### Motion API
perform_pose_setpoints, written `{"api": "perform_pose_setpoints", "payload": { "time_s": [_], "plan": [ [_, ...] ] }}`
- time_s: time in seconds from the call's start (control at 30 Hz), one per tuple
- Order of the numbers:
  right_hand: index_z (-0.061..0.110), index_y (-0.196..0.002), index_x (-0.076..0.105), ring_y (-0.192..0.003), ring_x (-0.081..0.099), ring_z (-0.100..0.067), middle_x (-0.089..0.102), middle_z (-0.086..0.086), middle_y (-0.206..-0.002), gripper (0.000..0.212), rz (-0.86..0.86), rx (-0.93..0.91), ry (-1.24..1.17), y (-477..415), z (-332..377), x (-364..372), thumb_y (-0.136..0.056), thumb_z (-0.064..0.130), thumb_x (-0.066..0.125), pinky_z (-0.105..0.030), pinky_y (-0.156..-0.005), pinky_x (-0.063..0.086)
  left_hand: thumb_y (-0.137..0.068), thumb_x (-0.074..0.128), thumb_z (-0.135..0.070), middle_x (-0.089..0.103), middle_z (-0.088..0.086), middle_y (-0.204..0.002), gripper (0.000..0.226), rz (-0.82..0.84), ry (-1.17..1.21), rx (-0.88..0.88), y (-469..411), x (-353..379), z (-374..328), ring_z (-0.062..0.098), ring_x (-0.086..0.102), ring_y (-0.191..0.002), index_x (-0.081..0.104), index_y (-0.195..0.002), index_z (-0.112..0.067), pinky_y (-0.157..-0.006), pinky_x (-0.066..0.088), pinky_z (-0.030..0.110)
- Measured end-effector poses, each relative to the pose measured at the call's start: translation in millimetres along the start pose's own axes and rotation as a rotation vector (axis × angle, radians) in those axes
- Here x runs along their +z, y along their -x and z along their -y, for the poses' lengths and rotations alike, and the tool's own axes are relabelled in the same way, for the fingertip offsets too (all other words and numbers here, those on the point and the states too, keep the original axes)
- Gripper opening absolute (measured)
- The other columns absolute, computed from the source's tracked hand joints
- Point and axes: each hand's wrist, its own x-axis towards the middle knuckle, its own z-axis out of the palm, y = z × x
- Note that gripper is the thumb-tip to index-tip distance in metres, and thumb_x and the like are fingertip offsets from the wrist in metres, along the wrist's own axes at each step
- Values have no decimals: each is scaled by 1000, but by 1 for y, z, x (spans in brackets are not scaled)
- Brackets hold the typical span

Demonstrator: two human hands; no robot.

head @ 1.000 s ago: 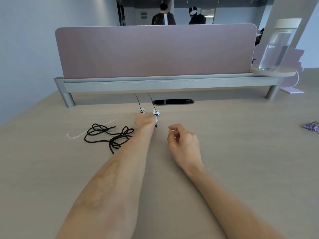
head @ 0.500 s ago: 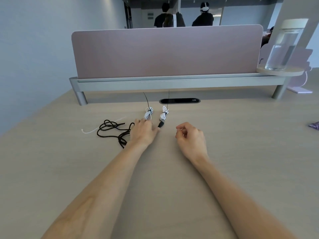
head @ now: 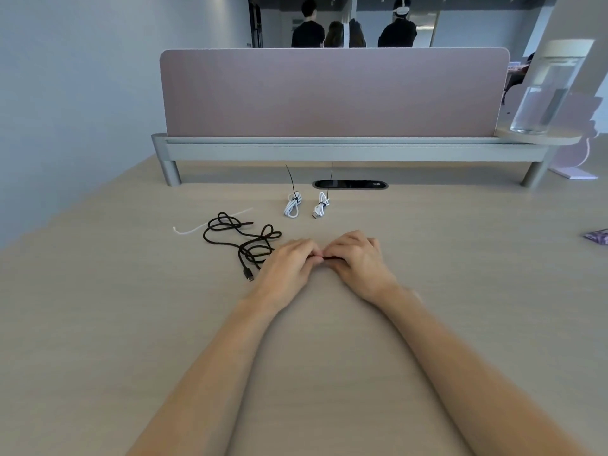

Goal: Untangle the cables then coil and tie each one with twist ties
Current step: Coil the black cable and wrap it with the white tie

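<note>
A loose black cable lies tangled on the wooden desk, its plug end at the near side. My left hand and my right hand meet at the fingertips just right of the tangle, and both pinch a short black stretch of that cable between them. Farther back lie two small white cable coils, the left white coil and the right white coil, each bound by a black tie with a long tail sticking up. A white tie lies on the desk behind the black cable.
A pink divider panel on a grey rail closes the back of the desk, with a dark cable slot in front of it. A clear bottle stands on a round shelf at right. A purple wrapper lies at the right edge. People stand beyond.
My left hand left the white coils and drew back toward me. My right hand moved left to meet it. Both now pinch the end of the black cable.
</note>
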Motion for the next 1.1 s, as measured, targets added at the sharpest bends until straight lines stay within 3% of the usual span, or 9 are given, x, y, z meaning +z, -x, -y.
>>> {"api": "perform_pose_setpoints", "payload": {
  "time_s": [0.1,0.23,0.4,0.47,0.57,0.73,0.9,0.97,1.1],
  "plan": [
    [26,-97,73,-101,52,-21,70,9,-100,18,-22,-26,82,6,-11,-8,-89,17,61,-31,-79,22,-94,58,-25,63,-10,-89,11,68,21,-49,3,-7,5,9,55,-83,63,-91,-16,-73,44,29],
    [27,-100,72,-108,48,-21,69,8,-103,35,-29,217,351,16,-29,-25,-78,4,57,-36,-84,22,-97,51,-32,64,-11,-92,18,70,-67,-98,3,-9,16,11,57,-88,62,-91,-19,-73,46,33],
    [28,-116,68,-116,47,-14,65,11,-114,32,0,119,35,17,-6,-19,-85,26,61,-34,-95,22,-98,50,-33,64,-10,-96,18,64,-114,-73,0,-3,7,12,57,-90,63,-94,-21,-71,44,32],
    [30,-108,71,-106,52,-17,66,10,-106,21,25,39,-12,14,-1,-14,-89,31,63,-34,-89,29,-97,50,-33,64,-10,-96,17,65,-104,-76,-1,-1,5,12,57,-89,63,-94,-22,-70,43,31],
    [22,-97,73,-92,55,-26,68,3,-91,15,9,-5,-15,13,-4,-12,-92,21,60,-35,-77,38,-96,53,-34,63,-11,-93,16,65,-79,-103,-1,-3,6,9,54,-84,64,-93,-23,-68,42,30],
    [10,-95,69,-101,51,-33,62,-9,-99,19,-10,355,247,17,-24,-30,-93,15,51,-36,-74,44,-94,57,-31,59,-14,-77,18,59,34,-159,-3,-4,9,10,50,-74,66,-88,-17,-66,38,29],
    [9,-108,70,-101,56,-31,68,-7,-106,21,-29,78,26,17,-9,-21,-90,15,61,-36,-86,46,-95,55,-34,65,-12,-84,17,94,28,-149,-3,-1,10,14,57,-81,65,-88,-21,-73,48,37],
    [11,-103,73,-94,57,-30,68,-7,-98,17,4,9,-63,12,-2,-16,-90,11,62,-37,-83,47,-94,55,-34,66,-12,-87,17,101,24,-138,-3,-1,9,13,58,-83,65,-88,-23,-74,48,37],
    [11,-89,70,-92,54,-29,63,-6,-91,15,5,87,-27,10,-6,-13,-88,4,57,-38,-75,46,-94,55,-37,65,-14,-85,17,106,6,-137,-2,-4,8,9,57,-83,66,-88,-25,-71,45,31]
  ]
}}
